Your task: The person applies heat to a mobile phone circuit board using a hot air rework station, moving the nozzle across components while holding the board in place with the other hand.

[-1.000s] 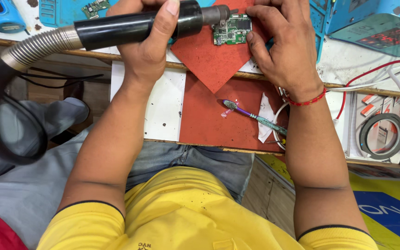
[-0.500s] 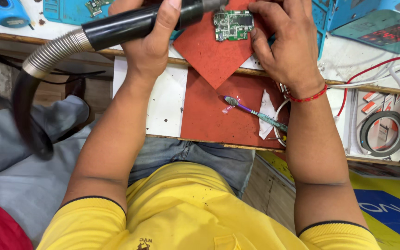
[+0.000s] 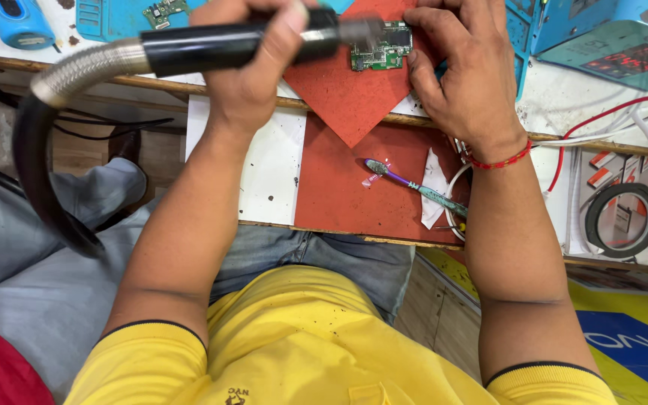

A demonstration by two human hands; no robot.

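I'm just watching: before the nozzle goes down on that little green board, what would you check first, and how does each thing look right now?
1. Left hand has a firm grip on the black hot-air wand: ok.
2. Right hand steadies the green circuit board at its edge: ok.
3. Board lies on the red mat: ok.
4. Nozzle tip aimed at the board: cannot tell, it is blurred.
5. Purple brush lies apart from the board, lower on the mat: ok.
6. Fingers clear of the nozzle: not ok, right fingertips sit close beside it.
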